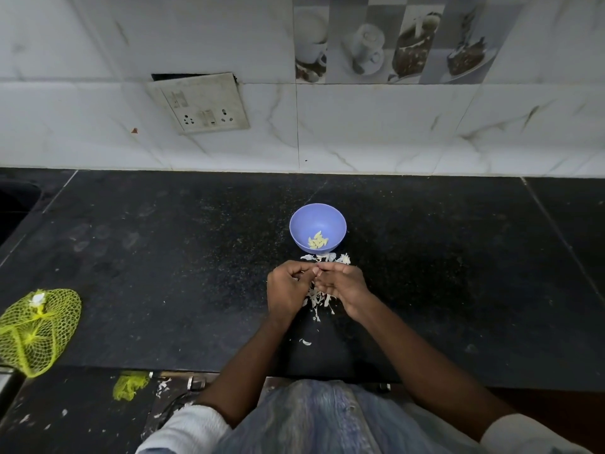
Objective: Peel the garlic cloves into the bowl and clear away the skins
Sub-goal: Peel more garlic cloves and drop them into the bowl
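Blue-lilac bowl (317,228) on the black counter (163,257) holds a small cluster of pale yellow peeled garlic cloves (317,241) at its bottom. Just in front of the bowl, left hand (287,287) and right hand (343,283) meet fingertip to fingertip, fingers curled around something too small to identify. White papery skins (319,299) lie scattered under the hands and against the bowl's near side; yellow mesh bag (36,329) sits far left of it.

A black stone counter (163,257) meets a marbled white tile wall (393,132) bearing a switchboard (199,104).
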